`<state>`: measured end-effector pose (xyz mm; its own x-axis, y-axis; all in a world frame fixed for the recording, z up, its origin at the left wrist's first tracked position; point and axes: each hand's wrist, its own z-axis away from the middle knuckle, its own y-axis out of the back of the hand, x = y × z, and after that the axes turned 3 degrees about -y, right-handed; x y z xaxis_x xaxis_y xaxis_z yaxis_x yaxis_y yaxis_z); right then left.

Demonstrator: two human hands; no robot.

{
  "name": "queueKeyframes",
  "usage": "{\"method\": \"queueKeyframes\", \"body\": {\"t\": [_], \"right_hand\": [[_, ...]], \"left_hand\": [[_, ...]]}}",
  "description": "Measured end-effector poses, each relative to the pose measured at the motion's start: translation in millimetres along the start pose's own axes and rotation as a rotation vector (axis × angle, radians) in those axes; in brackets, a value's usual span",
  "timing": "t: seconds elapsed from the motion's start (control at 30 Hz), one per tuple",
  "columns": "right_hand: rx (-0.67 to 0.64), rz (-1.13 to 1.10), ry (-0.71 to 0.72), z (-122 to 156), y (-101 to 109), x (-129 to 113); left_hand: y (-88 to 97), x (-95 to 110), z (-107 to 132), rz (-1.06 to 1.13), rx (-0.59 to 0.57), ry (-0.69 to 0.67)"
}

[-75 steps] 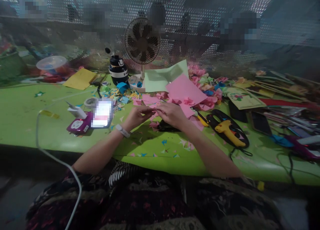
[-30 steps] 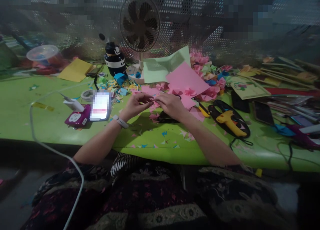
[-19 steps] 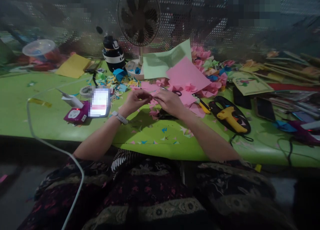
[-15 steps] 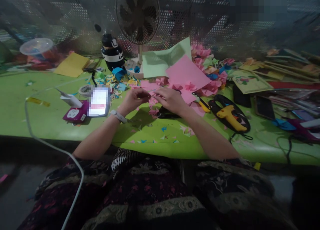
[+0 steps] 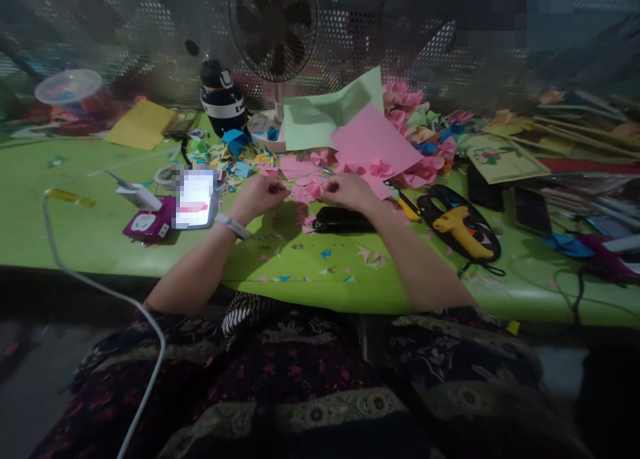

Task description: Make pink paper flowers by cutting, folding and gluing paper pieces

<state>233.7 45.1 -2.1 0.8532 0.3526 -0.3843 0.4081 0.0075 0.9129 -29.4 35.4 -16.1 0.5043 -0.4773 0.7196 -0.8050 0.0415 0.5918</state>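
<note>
Over the pink paper scraps, my left hand [image 5: 261, 195] is closed with thumb and fingertips together; what it pinches, if anything, is too small to tell. A white band circles that wrist. My right hand [image 5: 346, 191] is also pinched, a short gap to the right of it, and I cannot make out what is in its fingertips. Between the hands lie small pink paper pieces [image 5: 306, 192]. Just below my right hand rests a black stapler [image 5: 340, 220]. Behind it lies a pink paper sheet [image 5: 373, 139], partly over a pale green sheet [image 5: 307, 122].
A lit phone [image 5: 196, 199] and a purple box-like device [image 5: 147, 224] stand at left, with a white cable [image 5: 105, 282] in front. Behind are a dark bottle [image 5: 223, 106] and a fan [image 5: 274, 29]. A yellow glue gun [image 5: 463, 232] lies right, beside a dark phone [image 5: 530, 210].
My hands were nearly touching at the fingertips; they have drawn apart, left hand to the left and right hand to the right. More of the stapler and the pink scraps now shows.
</note>
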Motion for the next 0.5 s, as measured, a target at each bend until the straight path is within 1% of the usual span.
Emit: {"method": "queueKeyframes", "body": {"t": [0.07,0.17,0.23,0.33,0.43,0.5], "right_hand": [[-0.013,-0.043,0.013,0.0,0.4,1.2],[-0.002,-0.077,-0.021,1.1,5.3,0.2],[0.024,-0.105,-0.045,2.8,10.3,-2.9],[0.071,-0.179,-0.047,7.1,16.9,-11.8],[0.122,-0.207,-0.034,12.8,18.6,-25.2],[0.145,-0.218,-0.016,16.4,17.1,-34.8]], "left_hand": [[0.7,-0.4,-0.2,0.016,0.005,0.007],[1.2,-0.4,-0.6,0.020,-0.030,0.041],[1.0,2.7,-0.4,0.038,-0.007,0.041],[-0.9,15.7,1.7,0.170,0.080,-0.012],[-6.2,32.6,6.7,0.313,0.073,-0.073],[-11.2,39.5,10.3,0.358,0.040,-0.114]]}}
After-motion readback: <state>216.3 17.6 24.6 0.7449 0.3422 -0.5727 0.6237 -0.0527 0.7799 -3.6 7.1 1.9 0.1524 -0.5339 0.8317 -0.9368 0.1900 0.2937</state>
